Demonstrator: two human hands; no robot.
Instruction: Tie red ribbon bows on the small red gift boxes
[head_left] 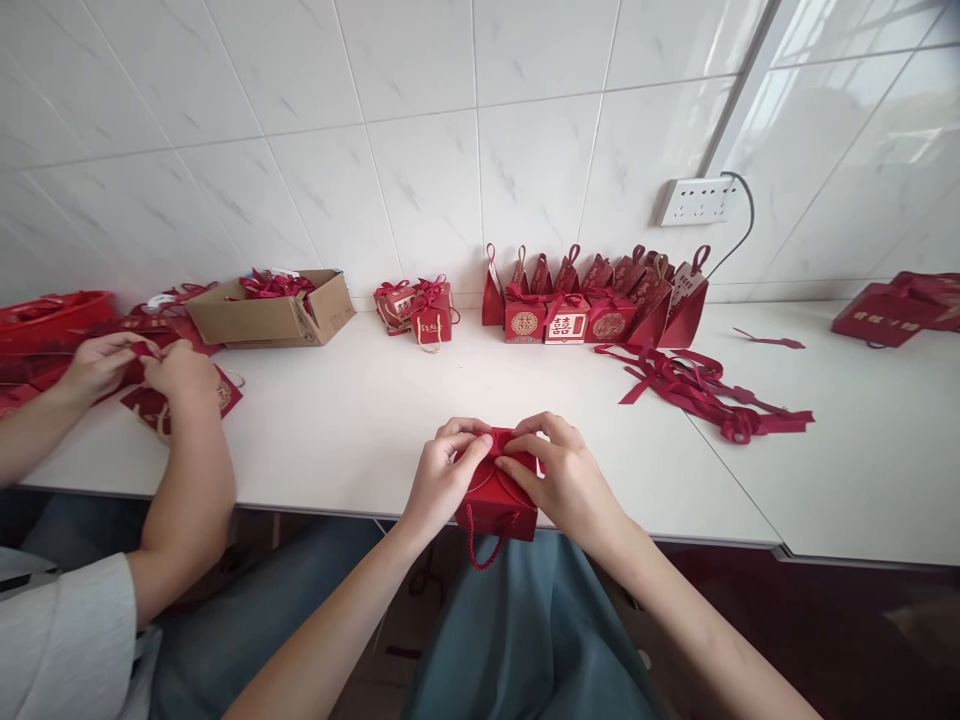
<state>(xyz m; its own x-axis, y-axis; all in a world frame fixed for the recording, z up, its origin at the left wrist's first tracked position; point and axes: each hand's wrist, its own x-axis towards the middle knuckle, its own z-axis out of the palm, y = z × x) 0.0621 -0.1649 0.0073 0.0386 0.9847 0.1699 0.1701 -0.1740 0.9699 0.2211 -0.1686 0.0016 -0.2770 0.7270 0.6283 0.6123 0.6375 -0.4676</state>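
Ribbon of red satiny fabric (499, 440) atop a red cardboard box (496, 519) at the front edge of a white desk (330, 430).
I saw the left hand (450, 466) and right hand (559, 472) each pinching it; the box looked closed, the bow probably unfinished. Beyond, ribbon-topped red boxes (566, 326) seemed done, while loose dark-red ribbons (739, 422) lay unused.

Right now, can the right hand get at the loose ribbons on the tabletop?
Probably yes: nothing visible stands between the right hand and the loose ribbons, though its fingers are occupied atop the nearest red box.
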